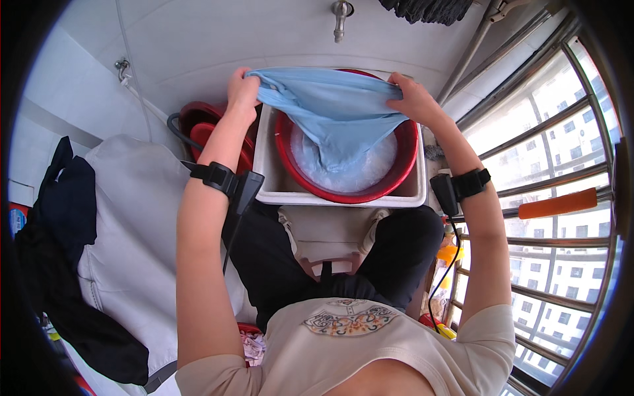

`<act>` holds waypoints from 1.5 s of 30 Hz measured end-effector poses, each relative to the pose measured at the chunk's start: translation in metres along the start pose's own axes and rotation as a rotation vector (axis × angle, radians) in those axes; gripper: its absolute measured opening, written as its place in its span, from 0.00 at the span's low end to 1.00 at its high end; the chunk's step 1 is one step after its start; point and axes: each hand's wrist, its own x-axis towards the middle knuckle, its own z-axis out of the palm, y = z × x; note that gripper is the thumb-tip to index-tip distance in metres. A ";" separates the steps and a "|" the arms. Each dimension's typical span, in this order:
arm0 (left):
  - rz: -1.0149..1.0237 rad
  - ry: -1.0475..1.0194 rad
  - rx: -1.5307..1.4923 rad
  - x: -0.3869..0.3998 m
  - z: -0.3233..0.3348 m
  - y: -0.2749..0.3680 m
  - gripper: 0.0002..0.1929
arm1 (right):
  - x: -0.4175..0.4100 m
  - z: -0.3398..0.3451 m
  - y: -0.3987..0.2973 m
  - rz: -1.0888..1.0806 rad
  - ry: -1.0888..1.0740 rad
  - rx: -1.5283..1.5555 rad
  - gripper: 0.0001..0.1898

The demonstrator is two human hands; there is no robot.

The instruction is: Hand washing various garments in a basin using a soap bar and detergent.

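A wet light-blue cloth garment (pixel 332 104) is stretched between my two hands above a red plastic basin (pixel 346 196). My left hand (pixel 243 93) grips its left end, and my right hand (pixel 413 99) pinches the right end near the basin's far right rim. The middle of the cloth sags in a point down into the foamy, whitish water (pixel 369 168). Under the basin is a white rectangular sink (pixel 267 190), whose front rim lies just before my knees. The cloth hides the far part of the basin.
A metal tap (pixel 341 22) juts from the tiled wall above. Red basins (pixel 198 114) with a grey hose stand left of the sink. A grey cover (pixel 133 222) with dark clothes (pixel 64 208) on it fills the left side. Window bars (pixel 550 242) run along the right.
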 end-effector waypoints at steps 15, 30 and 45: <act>0.606 -0.131 1.483 0.021 -0.044 -0.022 0.12 | 0.001 0.005 0.049 0.757 0.016 1.198 0.13; 0.425 -0.636 -0.250 -0.052 0.013 0.165 0.20 | 0.023 -0.158 -0.093 -0.257 0.662 -0.231 0.09; 0.236 -0.596 1.192 -0.032 0.053 -0.124 0.28 | -0.026 0.108 0.004 0.276 -0.408 -0.517 0.17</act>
